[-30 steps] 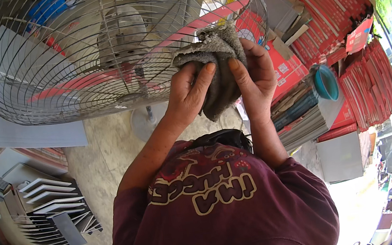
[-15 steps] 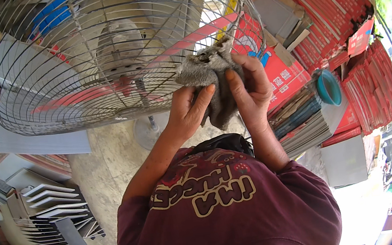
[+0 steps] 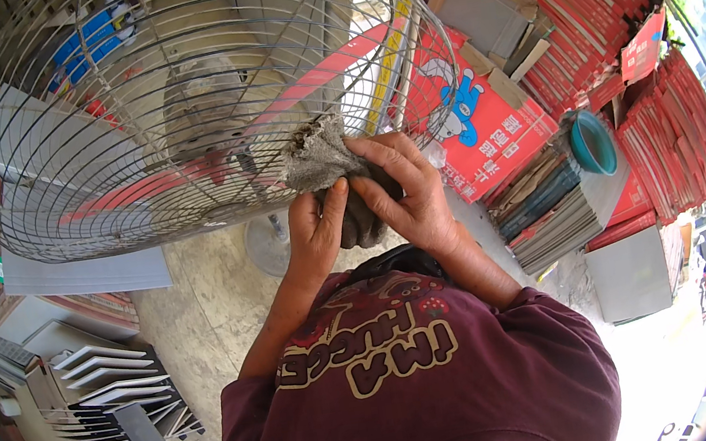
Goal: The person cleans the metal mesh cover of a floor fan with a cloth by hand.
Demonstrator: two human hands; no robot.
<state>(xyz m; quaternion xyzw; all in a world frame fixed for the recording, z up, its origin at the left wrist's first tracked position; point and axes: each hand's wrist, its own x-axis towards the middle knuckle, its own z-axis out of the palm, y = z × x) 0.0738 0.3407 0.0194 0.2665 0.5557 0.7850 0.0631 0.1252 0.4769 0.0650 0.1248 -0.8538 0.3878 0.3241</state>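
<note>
We see a fan guard (image 3: 90,121) of thin, shiny metal wire, a grey cloth (image 3: 322,157) that looks rough and matt, glossy red cardboard boxes (image 3: 483,123), and a smooth pale stone floor (image 3: 206,320).

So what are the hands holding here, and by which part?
Both hands, left hand and right hand, grip a bunched grey rag by its lower folds, its top pressed against the fan guard.

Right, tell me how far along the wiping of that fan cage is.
In hand: both the left hand and the right hand press a grey rag against the lower rim of the wire fan guard. Done: cannot tell; no wiped stretch stands out from the rest. Left: seemingly most of the guard, and the blades behind it look dusty grey.
</note>
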